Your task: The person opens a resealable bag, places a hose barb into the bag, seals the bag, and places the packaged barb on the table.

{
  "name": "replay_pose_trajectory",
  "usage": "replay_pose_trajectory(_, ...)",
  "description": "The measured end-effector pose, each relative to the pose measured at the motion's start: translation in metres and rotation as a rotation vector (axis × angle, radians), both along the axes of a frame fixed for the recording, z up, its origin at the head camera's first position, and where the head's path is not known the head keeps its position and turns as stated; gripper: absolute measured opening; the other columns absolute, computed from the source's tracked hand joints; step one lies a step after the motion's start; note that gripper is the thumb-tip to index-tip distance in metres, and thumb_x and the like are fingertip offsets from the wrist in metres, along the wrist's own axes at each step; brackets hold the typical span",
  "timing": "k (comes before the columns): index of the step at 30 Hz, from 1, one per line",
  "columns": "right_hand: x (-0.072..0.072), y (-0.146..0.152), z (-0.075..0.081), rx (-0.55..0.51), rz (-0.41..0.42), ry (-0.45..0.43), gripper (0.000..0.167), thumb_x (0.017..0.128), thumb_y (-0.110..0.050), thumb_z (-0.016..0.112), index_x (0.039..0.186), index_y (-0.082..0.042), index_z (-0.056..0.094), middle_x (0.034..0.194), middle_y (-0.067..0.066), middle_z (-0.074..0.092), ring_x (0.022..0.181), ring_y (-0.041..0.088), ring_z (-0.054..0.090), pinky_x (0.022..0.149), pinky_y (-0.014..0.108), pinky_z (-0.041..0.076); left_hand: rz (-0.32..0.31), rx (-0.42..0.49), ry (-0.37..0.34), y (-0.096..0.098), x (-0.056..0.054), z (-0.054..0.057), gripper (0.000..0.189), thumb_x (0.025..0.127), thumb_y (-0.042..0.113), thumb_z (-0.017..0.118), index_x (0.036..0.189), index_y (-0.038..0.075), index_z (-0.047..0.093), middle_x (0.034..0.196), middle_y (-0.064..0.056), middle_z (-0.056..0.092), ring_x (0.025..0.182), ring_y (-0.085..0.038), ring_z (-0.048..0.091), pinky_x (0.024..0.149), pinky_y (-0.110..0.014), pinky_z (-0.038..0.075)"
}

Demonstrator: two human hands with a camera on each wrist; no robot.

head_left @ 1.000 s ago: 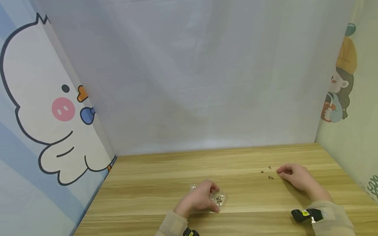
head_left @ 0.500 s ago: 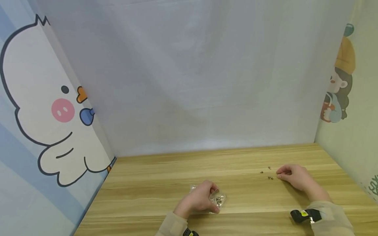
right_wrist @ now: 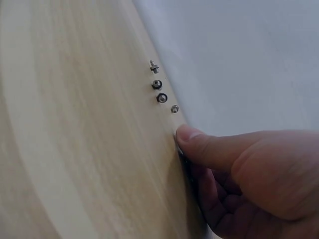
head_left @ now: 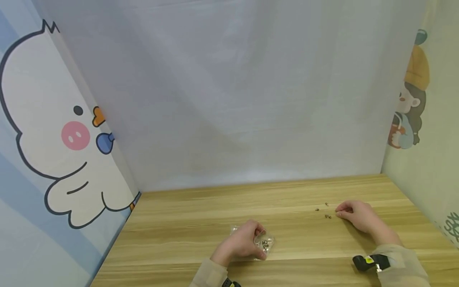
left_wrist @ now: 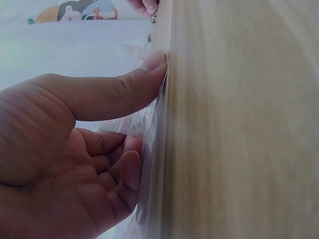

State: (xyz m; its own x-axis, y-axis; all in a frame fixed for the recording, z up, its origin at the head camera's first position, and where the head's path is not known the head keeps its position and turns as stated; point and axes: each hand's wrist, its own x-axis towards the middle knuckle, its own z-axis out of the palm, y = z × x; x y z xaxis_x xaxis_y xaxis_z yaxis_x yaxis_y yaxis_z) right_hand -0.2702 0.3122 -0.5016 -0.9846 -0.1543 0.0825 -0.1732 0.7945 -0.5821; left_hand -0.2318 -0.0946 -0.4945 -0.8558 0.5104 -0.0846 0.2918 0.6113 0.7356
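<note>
My left hand point(head_left: 244, 241) grips a clear plastic bag point(head_left: 268, 235) low over the table, thumb on the near side and fingers at the far side. Small metal fittings point(head_left: 265, 244) show through the plastic. To the right, my right hand point(head_left: 358, 215) is at the tabletop with thumb and forefinger pinched together; the small metal fitting between them is mostly hidden by the fingertips. Just left of those fingertips lie several loose fittings point(right_wrist: 157, 84), apart from each other or in a close pair. One threaded fitting point(right_wrist: 154, 67) has a hex collar and a narrow tip.
The wood-grain table point(head_left: 179, 215) ends at a pale grey cloth backdrop point(head_left: 229, 99). A cartoon-printed panel point(head_left: 43, 119) closes off the left side, and a pale green printed panel point(head_left: 426, 171) stands on the right.
Both hands stay nearly in place. The dark speck at my right fingertips, visible before, is now covered by the fingers. The head view has shifted slightly.
</note>
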Motion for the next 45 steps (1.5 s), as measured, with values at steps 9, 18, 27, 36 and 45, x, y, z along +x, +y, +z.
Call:
replay_pose_trajectory(9,0.001,0.004,0.001,-0.012,0.017,-0.007,0.017,0.106,-0.018,0.068,0.106,-0.003,0.074,0.107,0.016,0.074,0.103,0.034,0.066,0.091,0.056,0.05,0.004,-0.009,0.001,-0.001,0.0,-0.001,0.064,0.069,0.006,0.101,0.122,0.003,0.065,0.11,0.0,0.061,0.097,-0.011,0.057,0.095,-0.032,0.052)
replay_pose_trajectory(18,0.001,0.005,0.004,-0.043,0.021,-0.023,0.02,0.108,-0.023,0.066,0.109,-0.004,0.074,0.11,0.014,0.073,0.103,0.03,0.063,0.092,0.055,0.049,-0.006,-0.014,0.009,-0.001,-0.002,-0.001,0.065,0.069,0.008,0.101,0.124,0.003,0.065,0.112,-0.001,0.061,0.098,-0.011,0.057,0.096,-0.032,0.052)
replay_pose_trajectory(27,0.003,-0.007,0.013,-0.086,0.052,-0.007,0.024,0.107,-0.024,0.068,0.114,-0.003,0.075,0.113,0.013,0.074,0.106,0.028,0.064,0.093,0.052,0.051,0.001,-0.011,0.003,0.0,0.0,0.0,0.064,0.069,0.006,0.101,0.122,0.003,0.065,0.11,-0.001,0.06,0.099,-0.012,0.056,0.097,-0.033,0.051)
replay_pose_trajectory(36,0.005,-0.026,0.021,-0.151,0.08,-0.035,0.027,0.107,-0.025,0.068,0.117,-0.001,0.074,0.109,0.007,0.074,0.095,0.018,0.063,0.08,0.035,0.053,-0.004,-0.004,0.016,0.0,0.0,0.0,0.063,0.069,0.005,0.101,0.121,0.002,0.065,0.109,-0.001,0.06,0.096,-0.011,0.056,0.094,-0.031,0.052)
replay_pose_trajectory(45,0.006,-0.061,0.023,-0.227,0.183,-0.031,0.022,0.104,-0.02,0.072,0.114,-0.001,0.075,0.105,0.004,0.076,0.093,0.019,0.067,0.075,0.03,0.055,0.0,0.001,0.007,0.0,0.0,0.001,0.063,0.069,0.005,0.1,0.12,0.002,0.064,0.108,-0.001,0.059,0.096,-0.012,0.055,0.095,-0.032,0.051)
